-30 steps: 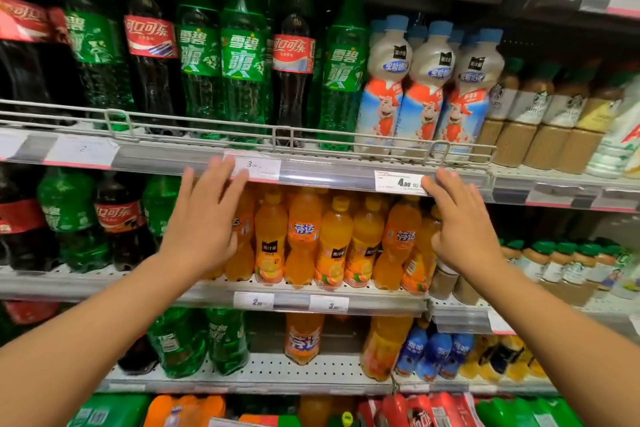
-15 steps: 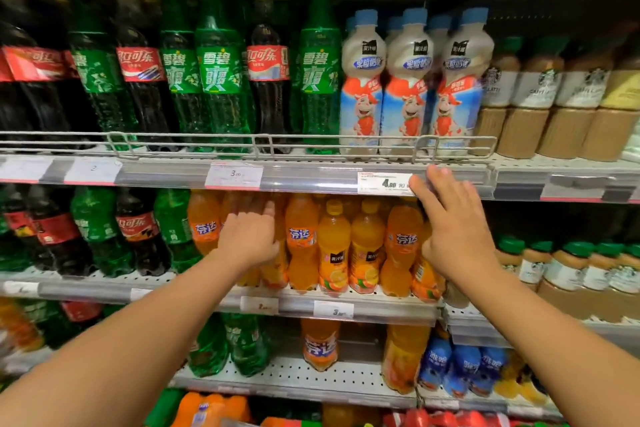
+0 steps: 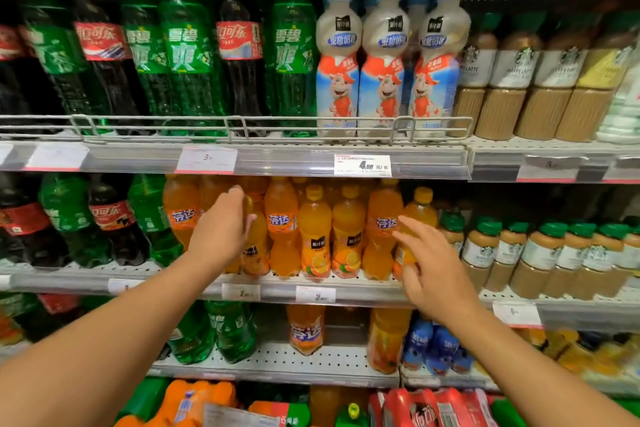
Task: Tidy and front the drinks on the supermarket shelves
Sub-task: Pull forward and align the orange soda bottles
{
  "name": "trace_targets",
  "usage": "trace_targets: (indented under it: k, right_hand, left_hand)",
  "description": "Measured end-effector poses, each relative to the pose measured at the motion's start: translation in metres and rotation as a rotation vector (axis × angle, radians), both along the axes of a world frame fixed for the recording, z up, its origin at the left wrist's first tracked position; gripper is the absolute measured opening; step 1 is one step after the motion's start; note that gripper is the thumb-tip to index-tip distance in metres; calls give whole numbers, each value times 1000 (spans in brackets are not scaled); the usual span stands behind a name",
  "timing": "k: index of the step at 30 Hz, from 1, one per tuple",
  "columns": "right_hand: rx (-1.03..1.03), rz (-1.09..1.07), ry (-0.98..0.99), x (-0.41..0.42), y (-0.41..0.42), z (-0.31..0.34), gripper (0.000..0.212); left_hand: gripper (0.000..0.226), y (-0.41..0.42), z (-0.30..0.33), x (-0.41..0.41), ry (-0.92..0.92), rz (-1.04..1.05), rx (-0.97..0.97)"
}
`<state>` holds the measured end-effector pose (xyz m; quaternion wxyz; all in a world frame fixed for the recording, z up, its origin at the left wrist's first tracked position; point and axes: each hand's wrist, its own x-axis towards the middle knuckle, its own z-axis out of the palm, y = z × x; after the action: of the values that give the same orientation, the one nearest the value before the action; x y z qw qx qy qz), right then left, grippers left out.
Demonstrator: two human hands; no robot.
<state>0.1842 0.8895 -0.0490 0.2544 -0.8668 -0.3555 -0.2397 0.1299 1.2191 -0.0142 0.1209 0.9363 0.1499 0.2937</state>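
The middle shelf (image 3: pixel 346 291) carries a row of orange drinks: Fanta bottles (image 3: pixel 282 222) mixed with yellow-capped orange juice bottles (image 3: pixel 314 236). My left hand (image 3: pixel 221 229) is curled around the neck of an orange juice bottle (image 3: pixel 255 255) near the left of the row, and hides its cap. At the right end of the row, my right hand (image 3: pixel 427 262) wraps the lower body of another orange juice bottle (image 3: pixel 419 210), thumb and fingers on either side. Both bottles stand upright on the shelf.
Cola and Sprite bottles (image 3: pixel 149 215) stand left of the orange row, and green-capped coffee bottles (image 3: pixel 547 253) to the right. Above, behind a wire rail (image 3: pixel 242 123), stand large sodas, milk drinks (image 3: pixel 381 59) and coffee. Lower shelves hold more sodas and multipacks.
Both hands dropped from the upper shelf edge to the orange row. The left hand closed on a bottle neck, the right reached around the rightmost bottle. The view came closer.
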Motion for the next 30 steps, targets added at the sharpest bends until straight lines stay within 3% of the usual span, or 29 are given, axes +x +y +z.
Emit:
trace_targets:
  k: [3,6,8,11,13,16,20,26,30]
  right_hand:
    - [165,-156,331,19,15,23,54]
    - [243,-280,460,54,40,54,52]
    - [212,-353,517,68,54,68,29]
    - [60,-426,620,80,66,76,23]
    - [-5,-489,599,82,69,75,23]
    - [103,-452,515,78,64,61,22]
    - [161,-315,454,64,54,46,46]
    - [216,-215,355,17,46,34,24]
    - [232,-221,322,-18,48,39,21]
  left_hand:
    - [25,1,1,0,22,25,-69]
    - [23,6,9,1,169,49,-67]
    - [25,9,12,1,232,32,-64]
    - [22,11,6,-4,209,-9,-78]
    - [21,11,-1,-9,178,-28,-50]
    - [24,11,-4,-13,154,-4,-53]
    - [26,5,-6,-19,126,-3,-98]
    - [24,5,-9,-39,126,-20,-137]
    - [20,13,-26,-61,-2,-49,-224]
